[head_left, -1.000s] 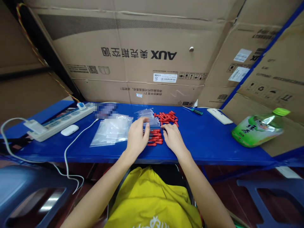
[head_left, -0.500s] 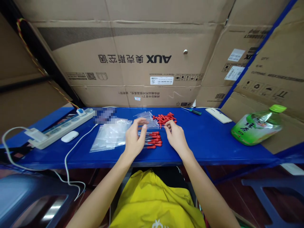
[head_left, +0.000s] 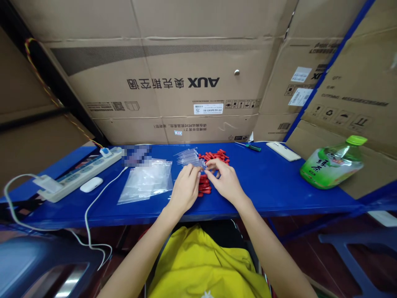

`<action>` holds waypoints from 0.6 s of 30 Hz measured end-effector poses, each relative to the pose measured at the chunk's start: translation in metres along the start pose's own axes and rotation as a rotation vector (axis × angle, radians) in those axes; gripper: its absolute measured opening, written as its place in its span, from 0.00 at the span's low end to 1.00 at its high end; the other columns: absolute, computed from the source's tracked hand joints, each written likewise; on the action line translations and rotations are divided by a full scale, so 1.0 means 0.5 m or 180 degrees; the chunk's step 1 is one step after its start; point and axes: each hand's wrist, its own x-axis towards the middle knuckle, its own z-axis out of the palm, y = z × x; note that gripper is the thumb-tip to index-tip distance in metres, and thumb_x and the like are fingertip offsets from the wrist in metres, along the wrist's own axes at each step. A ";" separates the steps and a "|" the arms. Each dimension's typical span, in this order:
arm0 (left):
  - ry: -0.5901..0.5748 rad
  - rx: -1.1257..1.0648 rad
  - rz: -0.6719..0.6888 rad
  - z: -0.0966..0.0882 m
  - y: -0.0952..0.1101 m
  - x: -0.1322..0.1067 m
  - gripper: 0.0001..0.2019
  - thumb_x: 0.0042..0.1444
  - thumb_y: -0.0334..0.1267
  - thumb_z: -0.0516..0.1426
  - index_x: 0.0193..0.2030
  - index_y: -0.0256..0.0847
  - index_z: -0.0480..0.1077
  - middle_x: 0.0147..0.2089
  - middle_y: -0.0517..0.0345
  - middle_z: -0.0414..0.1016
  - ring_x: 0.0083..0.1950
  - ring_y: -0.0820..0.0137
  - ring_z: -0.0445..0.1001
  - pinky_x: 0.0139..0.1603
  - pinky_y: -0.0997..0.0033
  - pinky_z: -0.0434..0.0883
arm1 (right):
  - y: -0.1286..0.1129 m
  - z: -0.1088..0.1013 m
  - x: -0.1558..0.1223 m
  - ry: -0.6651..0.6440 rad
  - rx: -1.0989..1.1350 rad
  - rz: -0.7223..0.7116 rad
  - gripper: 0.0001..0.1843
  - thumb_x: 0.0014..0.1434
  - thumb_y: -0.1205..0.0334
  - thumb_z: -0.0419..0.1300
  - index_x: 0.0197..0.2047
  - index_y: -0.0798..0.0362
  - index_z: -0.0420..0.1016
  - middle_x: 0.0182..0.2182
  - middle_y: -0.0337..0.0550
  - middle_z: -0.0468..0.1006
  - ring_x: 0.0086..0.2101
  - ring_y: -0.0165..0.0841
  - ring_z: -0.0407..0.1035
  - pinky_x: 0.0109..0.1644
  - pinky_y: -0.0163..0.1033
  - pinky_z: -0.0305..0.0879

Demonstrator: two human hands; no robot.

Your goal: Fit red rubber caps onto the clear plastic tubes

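Observation:
On the blue table [head_left: 273,182] lie a bunch of clear thin tubes [head_left: 187,156], a loose heap of red rubber caps [head_left: 217,156] behind them, and a row of tubes fitted with red caps [head_left: 204,186] in front. My left hand [head_left: 184,190] pinches a clear tube at its tip. My right hand [head_left: 225,182] is curled close against it, its fingertips pinched at the same spot; what they hold is too small to name. Both hands sit just above the row of capped tubes.
A stack of clear plastic bags [head_left: 145,180] lies left of my hands. Farther left are a white power strip [head_left: 77,174], a white earbud case [head_left: 91,184] and a trailing cable. On the right lie a green bottle [head_left: 331,163], a white phone [head_left: 283,151] and a small green screwdriver [head_left: 252,147]. Cardboard boxes wall the back.
My hands rose off the row of capped tubes, spread apart over the piles, then came together; the left hand now pinches a clear tube against the right fingertips.

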 end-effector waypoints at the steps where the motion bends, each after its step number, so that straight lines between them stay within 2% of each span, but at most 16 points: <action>1: 0.0000 -0.0008 -0.0011 0.000 0.000 0.000 0.15 0.76 0.38 0.43 0.55 0.40 0.70 0.48 0.47 0.72 0.51 0.59 0.72 0.53 0.57 0.72 | 0.009 -0.007 0.001 0.0083 -0.0276 0.0086 0.11 0.68 0.63 0.60 0.54 0.47 0.74 0.46 0.44 0.83 0.45 0.39 0.77 0.50 0.43 0.72; 4: -0.0017 -0.0053 -0.0055 0.002 -0.001 0.001 0.16 0.76 0.37 0.42 0.52 0.41 0.70 0.46 0.48 0.73 0.50 0.59 0.73 0.53 0.57 0.72 | 0.045 -0.029 -0.002 0.0081 -0.1222 0.0318 0.15 0.69 0.63 0.60 0.58 0.50 0.74 0.52 0.52 0.80 0.51 0.48 0.71 0.55 0.49 0.69; 7: -0.0049 -0.0244 -0.0130 0.008 -0.004 -0.001 0.15 0.77 0.37 0.42 0.52 0.41 0.69 0.48 0.48 0.76 0.52 0.59 0.75 0.55 0.58 0.73 | 0.087 -0.045 -0.009 -0.0202 -0.1776 0.0658 0.15 0.69 0.64 0.60 0.57 0.51 0.78 0.48 0.55 0.78 0.48 0.49 0.70 0.54 0.51 0.67; 10: -0.0033 -0.0386 -0.0324 0.011 -0.005 -0.003 0.14 0.77 0.39 0.43 0.55 0.43 0.68 0.51 0.49 0.79 0.54 0.60 0.78 0.55 0.59 0.74 | 0.116 -0.049 -0.013 -0.0356 -0.1861 0.0701 0.12 0.68 0.65 0.61 0.54 0.49 0.80 0.46 0.53 0.78 0.46 0.46 0.71 0.52 0.47 0.66; 13: 0.0016 -0.0416 -0.0440 0.010 -0.004 -0.003 0.13 0.76 0.41 0.45 0.55 0.43 0.68 0.50 0.49 0.79 0.52 0.59 0.79 0.53 0.59 0.75 | 0.122 -0.048 -0.010 -0.0362 -0.1853 0.0742 0.11 0.66 0.65 0.63 0.51 0.49 0.79 0.42 0.49 0.80 0.43 0.43 0.72 0.47 0.44 0.65; 18: -0.0016 -0.0406 -0.0102 0.005 -0.004 -0.001 0.14 0.77 0.39 0.44 0.50 0.42 0.70 0.47 0.48 0.78 0.51 0.60 0.77 0.54 0.59 0.75 | 0.111 -0.047 -0.005 -0.0364 -0.1815 0.0920 0.08 0.65 0.67 0.63 0.48 0.48 0.77 0.37 0.44 0.82 0.40 0.42 0.74 0.39 0.40 0.61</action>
